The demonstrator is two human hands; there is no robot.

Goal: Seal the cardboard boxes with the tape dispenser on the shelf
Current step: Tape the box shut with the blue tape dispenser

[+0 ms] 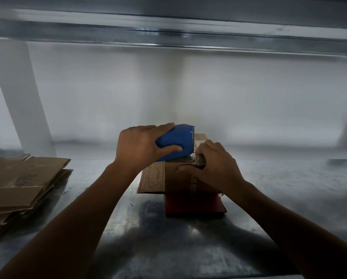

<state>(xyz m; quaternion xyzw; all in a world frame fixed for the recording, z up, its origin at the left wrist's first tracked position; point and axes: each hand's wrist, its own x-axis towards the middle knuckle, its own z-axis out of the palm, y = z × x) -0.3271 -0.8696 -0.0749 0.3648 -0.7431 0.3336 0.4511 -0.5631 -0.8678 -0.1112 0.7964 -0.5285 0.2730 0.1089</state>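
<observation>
Blue plastic, the tape dispenser [174, 141] looks light and rigid. It is best held round its body, clear of the toothed blade at its far end. The left hand [138, 146] grips it that way, thumb on the near face and fingers over the top. It rests tilted on the cardboard box [180, 180], midway between the metal shelf's [269, 188] front and back edges. The box seems light and apt to slide. The right hand [211, 166] curls over its near top edge, pinning clear tape [193, 157]. The board is brown with red print, and one flap hangs left.

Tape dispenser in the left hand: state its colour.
Solid blue plastic tape dispenser, gripped by the left hand; the head view shows it best.
</observation>
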